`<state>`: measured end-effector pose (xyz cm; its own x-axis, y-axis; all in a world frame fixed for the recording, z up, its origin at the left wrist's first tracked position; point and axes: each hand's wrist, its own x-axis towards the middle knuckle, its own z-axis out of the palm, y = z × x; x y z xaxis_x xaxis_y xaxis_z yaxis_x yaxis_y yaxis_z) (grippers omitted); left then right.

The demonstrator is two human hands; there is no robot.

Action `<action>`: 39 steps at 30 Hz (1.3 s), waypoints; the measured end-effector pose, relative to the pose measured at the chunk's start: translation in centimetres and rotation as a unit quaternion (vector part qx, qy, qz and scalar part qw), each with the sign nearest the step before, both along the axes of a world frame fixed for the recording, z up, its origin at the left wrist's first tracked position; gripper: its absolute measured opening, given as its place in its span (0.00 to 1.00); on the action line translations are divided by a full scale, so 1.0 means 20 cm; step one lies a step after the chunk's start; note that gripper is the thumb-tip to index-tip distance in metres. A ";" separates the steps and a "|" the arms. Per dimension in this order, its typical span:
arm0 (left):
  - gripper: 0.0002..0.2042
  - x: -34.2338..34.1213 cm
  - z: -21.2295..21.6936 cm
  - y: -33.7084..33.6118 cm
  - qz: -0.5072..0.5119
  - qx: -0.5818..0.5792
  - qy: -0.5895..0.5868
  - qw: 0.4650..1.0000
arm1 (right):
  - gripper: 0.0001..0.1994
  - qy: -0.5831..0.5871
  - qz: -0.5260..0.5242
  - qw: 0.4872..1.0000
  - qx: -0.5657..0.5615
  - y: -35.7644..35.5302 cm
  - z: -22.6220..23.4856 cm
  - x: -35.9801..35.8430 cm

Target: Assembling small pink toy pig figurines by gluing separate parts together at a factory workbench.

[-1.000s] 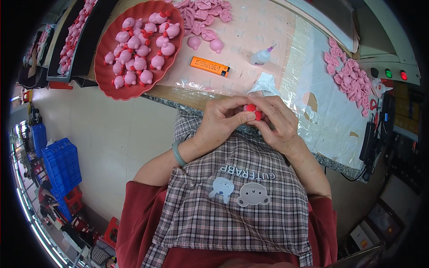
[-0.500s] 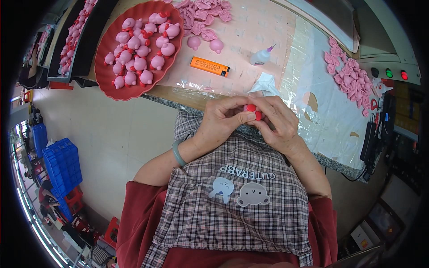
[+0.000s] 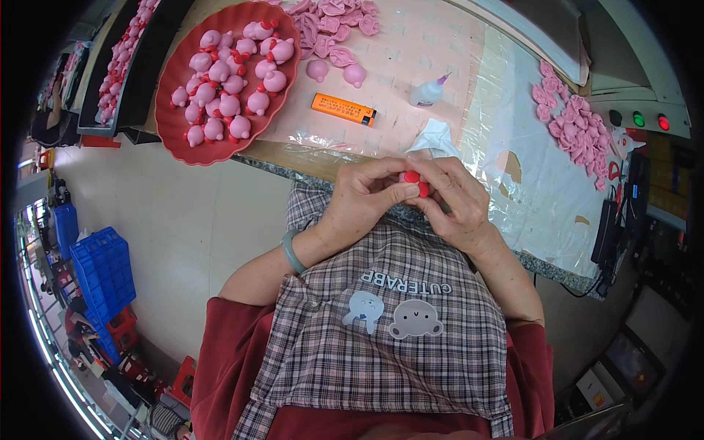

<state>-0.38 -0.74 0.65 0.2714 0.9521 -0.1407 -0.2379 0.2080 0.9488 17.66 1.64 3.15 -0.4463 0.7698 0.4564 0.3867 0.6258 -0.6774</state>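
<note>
Just in front of the table's near edge, both hands pinch one small pink toy figure with red feet [image 3: 413,178]. My left hand [image 3: 361,192] has thumb and fingertips closed on its left side. My right hand [image 3: 456,199] grips it from the right, and the fingers hide most of its pink body. Beyond the hands lie a crumpled white cloth [image 3: 434,137] and a small clear bottle with a purple needle tip [image 3: 427,93]. An orange lighter-shaped item [image 3: 342,108] rests on the table. Two round pink pieces [image 3: 355,74] sit behind it.
A red scalloped tray [image 3: 172,139] holding several pink figures with red feet stands at the left. Flat pink soft pieces [image 3: 341,22] are heaped at the back, with another heap [image 3: 579,132] at the right. Blue crates [image 3: 104,265] stand on the floor at the left.
</note>
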 end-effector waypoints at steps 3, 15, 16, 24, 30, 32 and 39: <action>0.15 0.00 0.00 0.00 0.000 0.002 -0.001 1.000 | 0.25 0.001 -0.001 1.000 0.001 0.00 0.00 0.00; 0.13 0.01 0.01 0.00 0.019 -0.004 -0.010 1.000 | 0.25 0.000 0.001 1.000 0.002 0.00 0.00 0.00; 0.13 0.01 0.00 0.00 0.020 0.001 -0.012 1.000 | 0.26 -0.004 0.002 1.000 0.005 0.00 0.01 0.00; 0.14 0.00 0.01 0.00 0.008 0.005 -0.051 0.999 | 0.28 -0.028 0.051 0.998 0.038 0.04 0.05 0.01; 0.16 0.00 0.02 0.01 0.007 0.011 -0.100 0.995 | 0.29 -0.015 0.070 0.997 0.031 0.06 0.08 0.01; 0.15 0.00 0.03 0.01 0.016 0.017 -0.124 0.992 | 0.29 -0.015 0.069 0.996 0.059 0.07 0.07 0.01; 0.16 -0.01 0.06 0.01 0.006 0.014 -0.110 0.994 | 0.31 0.002 0.037 0.999 0.018 0.05 0.05 0.02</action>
